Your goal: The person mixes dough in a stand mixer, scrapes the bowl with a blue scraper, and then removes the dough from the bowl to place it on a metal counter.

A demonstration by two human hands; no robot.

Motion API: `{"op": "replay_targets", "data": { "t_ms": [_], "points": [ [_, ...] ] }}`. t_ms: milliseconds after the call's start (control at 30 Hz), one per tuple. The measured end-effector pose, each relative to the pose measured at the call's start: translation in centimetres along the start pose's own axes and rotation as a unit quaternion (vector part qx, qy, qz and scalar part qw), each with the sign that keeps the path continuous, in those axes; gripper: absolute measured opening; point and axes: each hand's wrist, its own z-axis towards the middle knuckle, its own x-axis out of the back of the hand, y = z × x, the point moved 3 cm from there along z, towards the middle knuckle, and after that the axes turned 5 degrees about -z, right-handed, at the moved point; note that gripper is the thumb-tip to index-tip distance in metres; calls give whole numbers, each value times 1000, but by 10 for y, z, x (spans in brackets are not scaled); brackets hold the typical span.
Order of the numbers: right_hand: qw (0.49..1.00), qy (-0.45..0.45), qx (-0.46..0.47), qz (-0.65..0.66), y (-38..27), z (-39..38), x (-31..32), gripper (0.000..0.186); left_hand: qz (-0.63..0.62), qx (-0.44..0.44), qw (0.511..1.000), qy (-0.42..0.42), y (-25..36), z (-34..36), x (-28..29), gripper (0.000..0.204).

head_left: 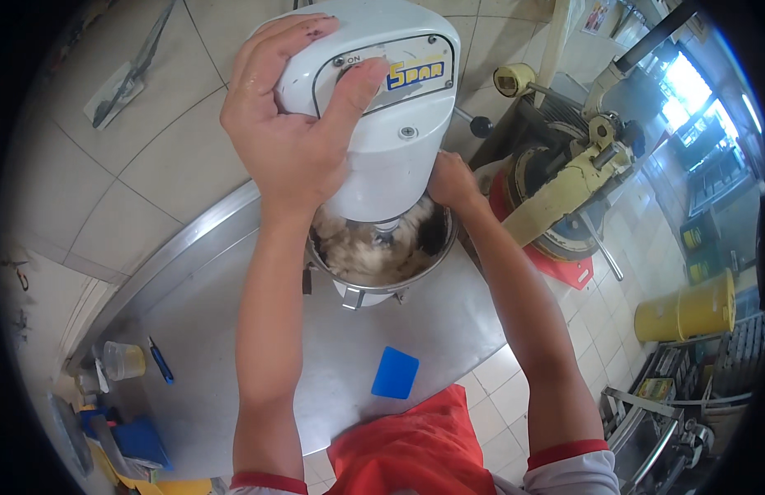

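Observation:
A white stand mixer (pixel 391 153) stands upright before me, its metal bowl (pixel 359 289) holding pale, shaggy dough (pixel 370 252) beneath the head. My left hand (pixel 296 124) grips the left side of the mixer head. Its fingers curve over the top, and the thumb presses across the front panel where the switch sits. My right hand (pixel 453 181) is curled against the right side of the mixer, just above the bowl's rim. The head hides its fingertips, so what they hold cannot be made out.
A blue plastic scraper (pixel 395 373) lies on the steel table (pixel 333 355) near its front edge. At the left are a clear tub (pixel 123 360) and a blue cutter knife (pixel 160 360). A cream-coloured machine (pixel 556 194) stands right, with a yellow bucket (pixel 684 307) beyond.

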Motion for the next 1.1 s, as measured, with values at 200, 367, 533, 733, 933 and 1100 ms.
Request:
{"op": "replay_targets", "data": {
  "t_ms": [200,367,533,733,933,1100],
  "points": [
    [1000,-10,-1,-20,-8,-1,3,35,-18,5,1000,-4,-4,1,4,37],
    [999,-12,-40,-25,-26,-9,21,33,4,-6,1000,-11,0,2,5,37],
    [997,51,-56,-18,-23,-18,28,36,28,-7,999,-41,2,4,5,39],
    [662,330,-75,669,-34,-43,69,39,97,-63,992,-53,6,8,11,47],
    [714,316,66,622,-103,40,180,52,100,-55,992,-51,8,9,6,46],
    [660,231,21,714,-60,55,127,54,103,-43,993,-47,9,8,11,46]
  ]
}}
